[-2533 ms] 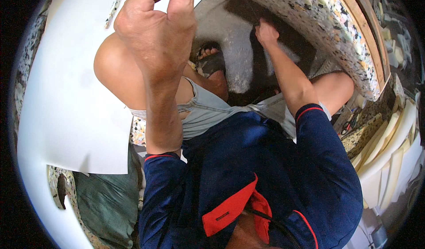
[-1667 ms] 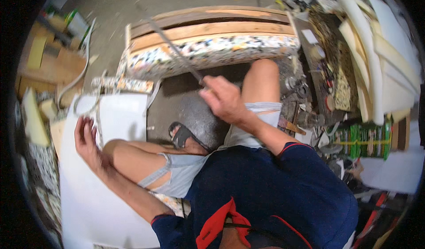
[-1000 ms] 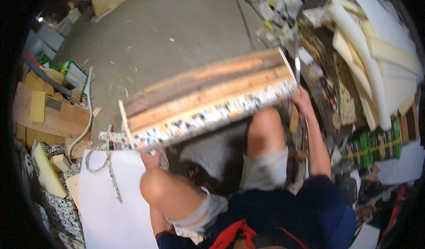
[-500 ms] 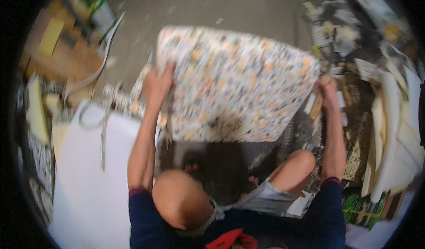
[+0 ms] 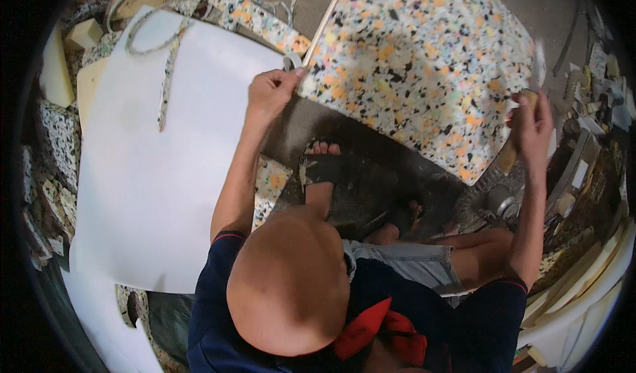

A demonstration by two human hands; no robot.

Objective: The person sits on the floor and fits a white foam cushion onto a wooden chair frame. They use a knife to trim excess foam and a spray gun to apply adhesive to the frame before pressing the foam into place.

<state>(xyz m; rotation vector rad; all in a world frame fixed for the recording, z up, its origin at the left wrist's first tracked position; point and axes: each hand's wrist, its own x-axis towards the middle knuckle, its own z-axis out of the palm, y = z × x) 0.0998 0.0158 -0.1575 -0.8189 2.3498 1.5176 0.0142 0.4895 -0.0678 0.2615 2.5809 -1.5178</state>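
Note:
A multicoloured speckled foam sheet (image 5: 411, 61) is tilted up in front of me, its near corner pointing toward my right shin. My left hand (image 5: 273, 95) is closed, pinching the sheet's left corner between thumb and fingers. On the sheet's right side, my right hand (image 5: 532, 128) is closed around what looks like a knife (image 5: 540, 65), with a tan wooden handle and a blurred pale blade pointing away from me. Whether the right fingers also press on the foam is hidden.
A large white sheet (image 5: 152, 194) lies at my left, with a thin speckled foam strip (image 5: 167, 85) on it. More foam strips (image 5: 248, 15) lie beyond. Scraps and a round metal piece (image 5: 502, 201) are at right; pale curved sheets (image 5: 583, 273) are stacked near right.
The foam sheet has swung to the right and turned clockwise. Both hands have shifted right with it, and the left now pinches a corner instead of resting along the left edge.

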